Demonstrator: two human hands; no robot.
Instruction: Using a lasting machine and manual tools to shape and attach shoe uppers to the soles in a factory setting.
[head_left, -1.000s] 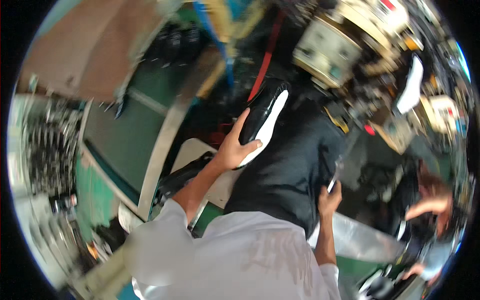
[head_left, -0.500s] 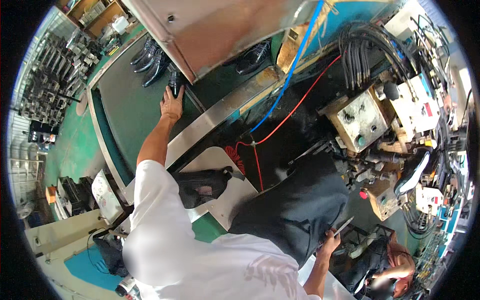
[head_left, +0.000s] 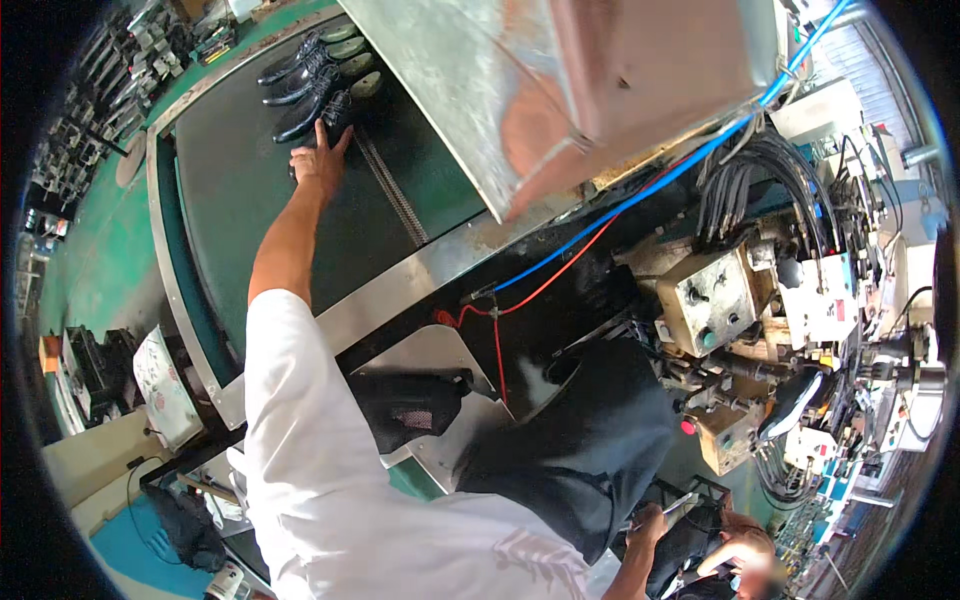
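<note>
My left hand reaches across a dark green conveyor belt, its thumb and fingers closed around the nearest black lace-up shoe; the hand covers this shoe's front. Right beside it, farther off, stands a row of several similar shiny black shoes, with pale green lasts showing at their heel ends. Low on the right, by my dark trousers, my right hand is closed on a thin, pale, pointed tool whose exact kind I cannot make out.
A large metal hood overhangs the belt. A metal rail edges it. Blue and red hoses run beside machines with a control box on the right. Another person sits at lower right. A black bag lies near me.
The view has shifted, and more of the shoe row shows from under the hood. My left hand and its shoe are now against the other shoes. My right hand still holds the pale tool.
</note>
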